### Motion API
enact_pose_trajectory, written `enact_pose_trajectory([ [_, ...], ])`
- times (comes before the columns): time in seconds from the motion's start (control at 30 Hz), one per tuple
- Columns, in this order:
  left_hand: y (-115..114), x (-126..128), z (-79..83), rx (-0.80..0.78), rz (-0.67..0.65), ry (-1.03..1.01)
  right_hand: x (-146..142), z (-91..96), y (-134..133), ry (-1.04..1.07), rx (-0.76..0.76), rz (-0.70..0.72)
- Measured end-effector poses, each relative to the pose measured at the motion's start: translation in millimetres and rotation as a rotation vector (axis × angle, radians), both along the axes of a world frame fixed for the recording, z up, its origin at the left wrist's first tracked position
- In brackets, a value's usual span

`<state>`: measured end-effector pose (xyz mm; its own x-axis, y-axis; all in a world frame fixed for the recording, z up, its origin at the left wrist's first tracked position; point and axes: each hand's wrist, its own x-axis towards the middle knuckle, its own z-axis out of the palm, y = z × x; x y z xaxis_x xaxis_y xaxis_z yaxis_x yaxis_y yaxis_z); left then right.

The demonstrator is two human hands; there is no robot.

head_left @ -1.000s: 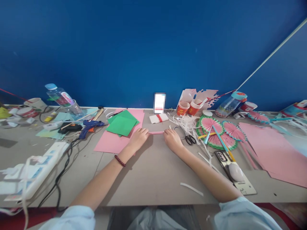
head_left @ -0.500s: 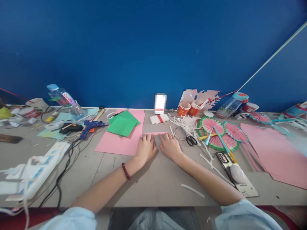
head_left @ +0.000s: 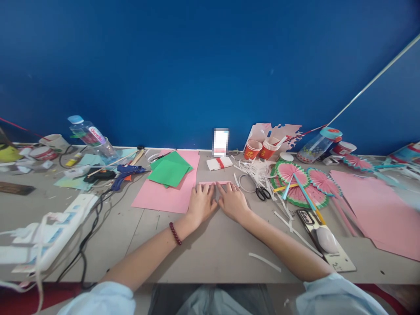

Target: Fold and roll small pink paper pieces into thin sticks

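A narrow strip of pink paper [head_left: 215, 182] lies crosswise on the table under my fingertips. My left hand [head_left: 201, 203] rests palm down, its fingers spread and touching the strip's left part. Beside it my right hand [head_left: 232, 202] lies with fingers stretched out on the right part. The thumbs nearly meet between the hands, and both hands are open. Much of the strip is hidden beneath the fingers. Left of my hands, green paper sheets [head_left: 170, 170] lie on a larger pink sheet [head_left: 151, 199].
Scissors [head_left: 263, 193] and white paper strips [head_left: 254, 170] lie right of my hands, near pleated watermelon fans [head_left: 292, 173], a phone [head_left: 308, 218] and a mouse [head_left: 327, 240]. At left are a blue glue gun [head_left: 126, 173], a power strip [head_left: 65, 232] and a plastic bottle [head_left: 90, 135].
My left hand has shifted slightly right, closer to my right hand, with its fingers more spread along the strip. My right hand stays nearly in place. The whole view has shifted slightly.
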<state>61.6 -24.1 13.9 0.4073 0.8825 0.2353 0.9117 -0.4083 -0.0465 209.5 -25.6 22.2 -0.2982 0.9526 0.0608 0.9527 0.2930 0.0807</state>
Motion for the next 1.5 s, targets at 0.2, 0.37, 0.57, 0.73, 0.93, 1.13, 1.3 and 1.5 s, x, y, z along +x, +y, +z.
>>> enact_pose_trajectory([
  [0.2, 1, -2, 0.9, -0.020, -0.010, -0.026, -2, -0.5, -1, -0.011, -0.004, -0.012],
  [0.37, 2, -3, 4.6, -0.036, -0.015, -0.021, -4, 2.4, -1, -0.030, -0.014, -0.013],
  [0.57, 3, -2, 6.7, -0.026, -0.017, -0.034, -5, 5.2, 1, -0.062, -0.013, 0.006],
  [0.73, 17, -16, 1.9, -0.028, -0.099, -0.053, 1, 8.2, 6, -0.062, -0.038, 0.046],
  [0.93, 43, -38, -3.2, 0.012, -0.209, 0.021, 6, 7.9, 11, -0.104, -0.025, 0.074],
  [1.13, 53, -42, -1.5, 0.018, -0.292, 0.035, 11, 8.6, 16, -0.111, 0.011, 0.120],
  [1.3, 58, -42, -8.6, 0.064, -0.342, 0.015, 16, 6.1, 23, -0.074, 0.061, 0.133],
  [1.5, 61, -42, -12.9, 0.165, -0.343, -0.017, 27, 1.9, 36, -0.065, 0.108, 0.157],
])
